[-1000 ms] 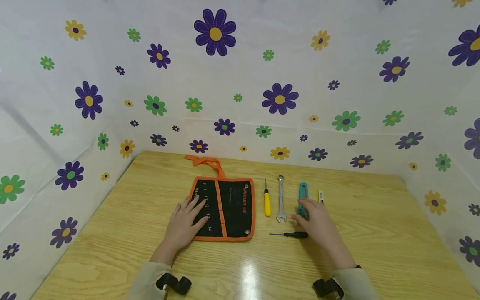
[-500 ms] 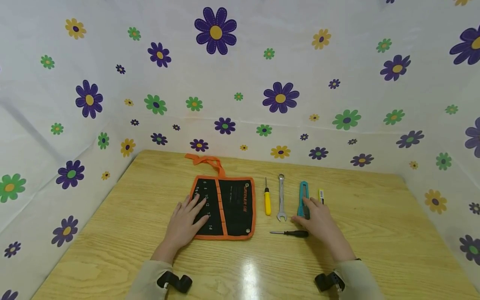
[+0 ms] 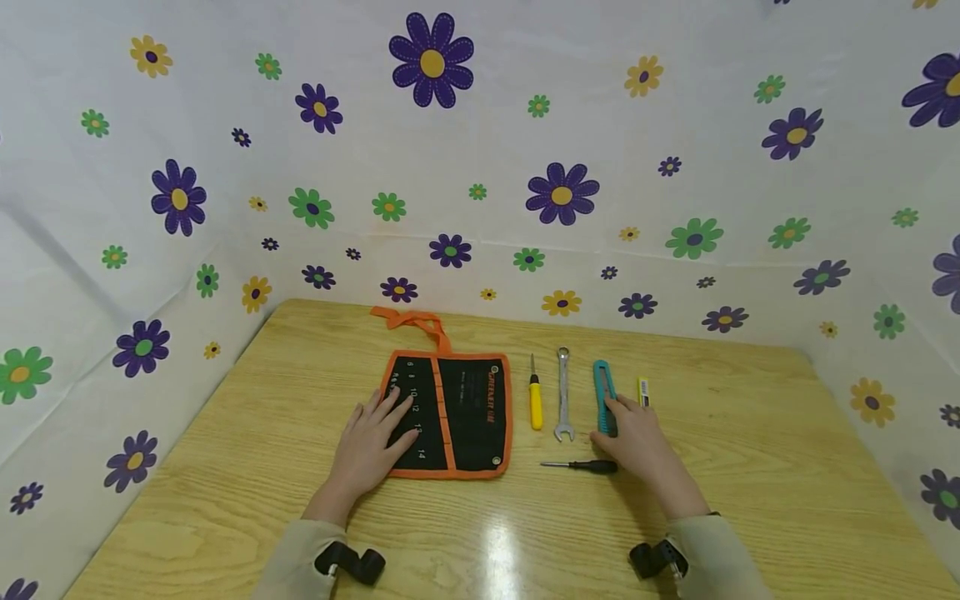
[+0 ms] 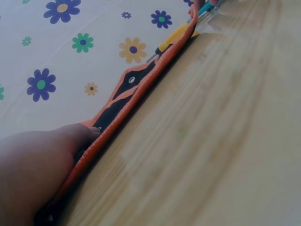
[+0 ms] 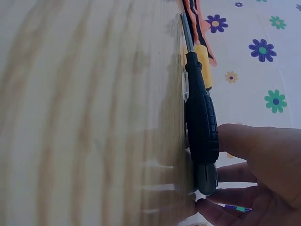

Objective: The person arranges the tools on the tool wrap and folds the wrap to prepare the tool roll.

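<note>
From the head, your left hand [image 3: 367, 448] lies spread on the black pouch [image 3: 474, 437]; your right hand [image 3: 637, 437] pinches the near end of the teal cutter [image 3: 603, 415], right of the wrench [image 3: 564, 398], its long axis running away from you, slightly leftward. Left wrist: that hand overlaps the pouch. Right wrist: that hand sits behind the black screwdriver [image 5: 202, 122].

I see plain beige sleeves: the left sleeve [image 3: 288, 565] and the right sleeve [image 3: 720, 562] both look like smooth cloth. At each cuff I have a black camera, the left wrist camera [image 3: 368, 567] and the right wrist camera [image 3: 645, 562], stubby and rounded. The left hand [image 3: 367, 450] and right hand [image 3: 637, 443] are bare.
</note>
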Action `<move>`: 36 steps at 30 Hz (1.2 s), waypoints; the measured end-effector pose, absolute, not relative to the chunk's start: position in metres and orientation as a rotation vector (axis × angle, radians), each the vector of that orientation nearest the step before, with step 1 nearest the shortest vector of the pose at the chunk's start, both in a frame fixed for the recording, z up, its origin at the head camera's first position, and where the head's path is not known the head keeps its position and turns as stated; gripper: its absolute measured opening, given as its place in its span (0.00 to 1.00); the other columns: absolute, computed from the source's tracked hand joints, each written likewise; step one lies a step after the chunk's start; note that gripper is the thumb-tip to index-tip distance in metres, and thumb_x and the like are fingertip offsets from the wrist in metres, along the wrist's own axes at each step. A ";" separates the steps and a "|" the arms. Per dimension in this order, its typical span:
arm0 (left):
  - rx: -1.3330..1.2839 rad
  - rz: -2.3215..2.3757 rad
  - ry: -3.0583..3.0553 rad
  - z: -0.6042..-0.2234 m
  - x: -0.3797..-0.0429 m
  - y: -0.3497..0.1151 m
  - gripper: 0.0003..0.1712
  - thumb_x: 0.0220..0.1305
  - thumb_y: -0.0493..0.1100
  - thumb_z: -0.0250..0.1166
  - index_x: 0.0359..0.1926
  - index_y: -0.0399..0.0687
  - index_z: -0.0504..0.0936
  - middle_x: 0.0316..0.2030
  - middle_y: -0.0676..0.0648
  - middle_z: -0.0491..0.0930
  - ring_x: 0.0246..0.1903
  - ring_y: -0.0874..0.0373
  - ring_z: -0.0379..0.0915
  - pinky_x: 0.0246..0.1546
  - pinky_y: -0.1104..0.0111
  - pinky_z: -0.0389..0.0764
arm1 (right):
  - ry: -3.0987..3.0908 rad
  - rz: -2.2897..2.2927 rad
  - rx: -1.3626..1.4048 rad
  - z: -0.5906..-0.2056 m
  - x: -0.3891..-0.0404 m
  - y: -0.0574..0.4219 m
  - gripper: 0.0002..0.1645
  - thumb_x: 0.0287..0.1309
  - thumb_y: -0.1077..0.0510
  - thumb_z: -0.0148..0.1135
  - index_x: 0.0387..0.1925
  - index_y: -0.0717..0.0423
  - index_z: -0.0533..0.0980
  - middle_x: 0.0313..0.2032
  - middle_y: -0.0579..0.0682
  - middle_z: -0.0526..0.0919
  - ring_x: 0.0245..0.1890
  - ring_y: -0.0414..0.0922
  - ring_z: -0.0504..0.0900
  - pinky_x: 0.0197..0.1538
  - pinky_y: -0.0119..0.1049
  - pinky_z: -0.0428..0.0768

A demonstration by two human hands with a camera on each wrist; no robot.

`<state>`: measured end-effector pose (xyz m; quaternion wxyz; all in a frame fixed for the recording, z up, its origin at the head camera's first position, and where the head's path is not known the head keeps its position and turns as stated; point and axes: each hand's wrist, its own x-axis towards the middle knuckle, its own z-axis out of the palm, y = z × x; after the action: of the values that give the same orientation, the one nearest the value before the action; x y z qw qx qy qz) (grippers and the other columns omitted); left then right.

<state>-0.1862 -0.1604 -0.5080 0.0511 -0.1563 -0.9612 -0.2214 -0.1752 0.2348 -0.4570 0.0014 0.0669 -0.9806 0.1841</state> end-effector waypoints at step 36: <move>-0.475 -0.656 -2.927 -0.510 -0.187 -0.161 0.35 0.67 0.61 0.55 0.70 0.53 0.65 0.71 0.45 0.55 0.72 0.44 0.41 0.68 0.45 0.44 | -2.783 0.756 0.117 -0.448 -0.176 0.241 0.23 0.51 0.67 0.59 0.49 0.78 0.74 0.52 0.75 0.73 0.50 0.70 0.68 0.49 0.59 0.70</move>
<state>-0.1870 -0.1608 -0.5102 0.0521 -0.1560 -0.9625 -0.2158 -0.1756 0.2407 -0.4485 0.1276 0.0401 -0.9563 0.2598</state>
